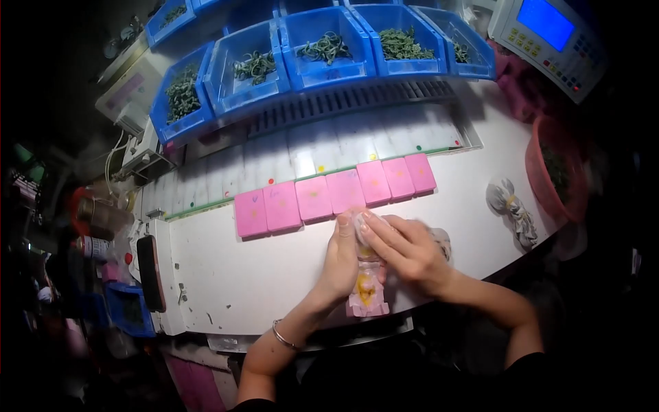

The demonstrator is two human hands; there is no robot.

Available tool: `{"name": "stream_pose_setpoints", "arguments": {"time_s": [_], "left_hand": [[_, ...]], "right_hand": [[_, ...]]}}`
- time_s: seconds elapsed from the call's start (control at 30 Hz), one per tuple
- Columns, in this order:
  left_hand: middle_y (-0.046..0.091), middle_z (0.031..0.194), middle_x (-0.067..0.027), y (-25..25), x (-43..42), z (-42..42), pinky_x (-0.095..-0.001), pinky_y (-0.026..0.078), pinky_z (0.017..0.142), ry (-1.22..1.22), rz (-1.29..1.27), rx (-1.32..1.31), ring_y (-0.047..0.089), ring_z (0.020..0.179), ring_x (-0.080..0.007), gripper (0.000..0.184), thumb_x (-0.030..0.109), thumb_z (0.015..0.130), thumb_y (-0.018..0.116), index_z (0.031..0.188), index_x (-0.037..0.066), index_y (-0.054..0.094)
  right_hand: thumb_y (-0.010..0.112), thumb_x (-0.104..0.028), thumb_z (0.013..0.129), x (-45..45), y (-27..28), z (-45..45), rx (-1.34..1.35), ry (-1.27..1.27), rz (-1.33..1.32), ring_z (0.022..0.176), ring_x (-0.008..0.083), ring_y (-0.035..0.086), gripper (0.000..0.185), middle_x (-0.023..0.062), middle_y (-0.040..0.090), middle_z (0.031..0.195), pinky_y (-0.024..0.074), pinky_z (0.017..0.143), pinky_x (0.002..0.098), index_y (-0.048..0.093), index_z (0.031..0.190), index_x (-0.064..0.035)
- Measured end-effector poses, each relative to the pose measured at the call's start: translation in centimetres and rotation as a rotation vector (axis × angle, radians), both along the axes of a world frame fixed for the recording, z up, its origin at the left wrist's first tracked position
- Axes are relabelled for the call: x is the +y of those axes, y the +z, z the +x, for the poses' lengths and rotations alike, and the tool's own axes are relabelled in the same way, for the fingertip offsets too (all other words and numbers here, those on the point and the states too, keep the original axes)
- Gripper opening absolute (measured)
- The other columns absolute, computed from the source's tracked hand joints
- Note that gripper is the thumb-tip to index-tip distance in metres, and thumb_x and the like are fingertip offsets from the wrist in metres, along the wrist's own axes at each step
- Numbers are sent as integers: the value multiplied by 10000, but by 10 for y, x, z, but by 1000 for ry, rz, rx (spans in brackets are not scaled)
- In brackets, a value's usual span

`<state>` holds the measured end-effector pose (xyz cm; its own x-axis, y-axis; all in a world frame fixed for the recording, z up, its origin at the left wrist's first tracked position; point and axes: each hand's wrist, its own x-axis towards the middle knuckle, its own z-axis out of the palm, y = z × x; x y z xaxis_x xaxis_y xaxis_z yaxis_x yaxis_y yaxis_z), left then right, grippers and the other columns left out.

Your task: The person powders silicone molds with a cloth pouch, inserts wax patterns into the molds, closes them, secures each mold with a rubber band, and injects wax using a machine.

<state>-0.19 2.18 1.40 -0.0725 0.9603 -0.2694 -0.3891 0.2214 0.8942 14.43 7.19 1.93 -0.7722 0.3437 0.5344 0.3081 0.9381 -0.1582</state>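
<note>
My left hand (340, 257) is closed around the left side of an opened pink rubber mould (371, 302), with its thumb up near the far end. The mould's near half shows a yellow-stained hollow and a notched edge. My right hand (408, 254) has its fingers bent over a small white cloth bundle (359, 226), pressed against the mould's far part. Those fingers hide much of the bundle and the mould beneath. Just beyond my hands is a row of several pink blocks (314, 199), some with faint marks on top.
Blue bins (328, 71) holding green pieces hang at the back. A device with a blue screen (546, 24) stands back right. A pink basket (542, 165) and a tied grey-white bundle (515, 213) are on the right, a phone (151, 273) on the left.
</note>
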Motion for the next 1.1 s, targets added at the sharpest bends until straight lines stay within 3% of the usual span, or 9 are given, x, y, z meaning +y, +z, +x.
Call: {"name": "stream_pose_setpoints", "arguments": {"time_s": [0.23, 0.3, 0.43, 0.57, 0.67, 0.73, 0.83, 1.07, 1.1], "left_hand": [[574, 859, -123, -1, 0, -15, -292, 494, 496, -150, 15, -65, 579, 560, -204, 672, 555, 941, 85, 1126, 12, 435], [573, 783, -125, 4, 3, -9, -300, 490, 486, -25, -57, -110, 567, 527, -210, 672, 561, 938, 80, 1140, 16, 419], [544, 767, -130, 1, 2, -15, -274, 482, 475, -130, -6, -150, 554, 519, -185, 586, 493, 967, 129, 1241, 9, 313], [537, 764, -133, 7, 3, -20, -279, 477, 473, -108, -54, -183, 554, 517, -191, 572, 480, 972, 127, 1255, 13, 298], [558, 711, -129, 1, 4, -16, -306, 494, 488, -50, -38, -63, 567, 513, -219, 627, 555, 941, 91, 1232, 61, 345], [565, 806, -142, -1, 2, -21, -310, 499, 504, -150, -53, -127, 571, 529, -227, 610, 529, 953, 98, 1258, 53, 328], [560, 866, -152, 1, 6, -19, -308, 497, 493, -105, -23, -127, 570, 532, -234, 586, 505, 962, 107, 1267, 50, 318], [527, 809, -133, -7, 5, -16, -272, 469, 448, 9, 47, -76, 524, 479, -176, 495, 411, 992, 168, 1254, 18, 316], [533, 881, -134, -10, 5, -21, -286, 485, 517, -26, 41, -38, 548, 557, -184, 518, 432, 988, 161, 1258, 21, 321]], "right_hand": [[584, -77, 696, 12, 8, 0, 144, -29, -29, 956, 248, 551, 448, 122, 550, 1226, 463, 768, 333, 577, 1134, 18], [595, -80, 687, 10, 5, -2, 111, -4, -17, 952, 250, 553, 458, 120, 552, 1222, 466, 787, 337, 578, 1134, 20], [615, -78, 671, 11, 4, 2, 62, 45, -95, 960, 257, 555, 494, 131, 550, 1220, 471, 788, 340, 571, 1155, 12], [585, -15, 666, 14, 3, 2, 162, -5, -116, 982, 266, 555, 500, 132, 549, 1220, 469, 799, 351, 565, 1166, 9], [560, -7, 682, 12, 1, 0, 35, 49, -146, 997, 269, 557, 482, 138, 548, 1225, 470, 781, 339, 566, 1163, 17], [568, -29, 694, 16, 3, 3, 101, 18, -136, 990, 262, 558, 464, 129, 551, 1221, 470, 775, 332, 572, 1156, 8], [579, -48, 703, 12, -3, -5, 133, 30, -64, 987, 253, 559, 446, 118, 555, 1216, 469, 776, 325, 579, 1147, -3], [584, -41, 706, 13, 9, 0, 105, 58, -107, 995, 270, 555, 428, 125, 551, 1219, 469, 793, 343, 589, 1132, 4], [580, -43, 709, 12, 9, 1, 158, 15, -131, 997, 273, 552, 422, 121, 551, 1222, 469, 790, 346, 591, 1128, 4]]}}
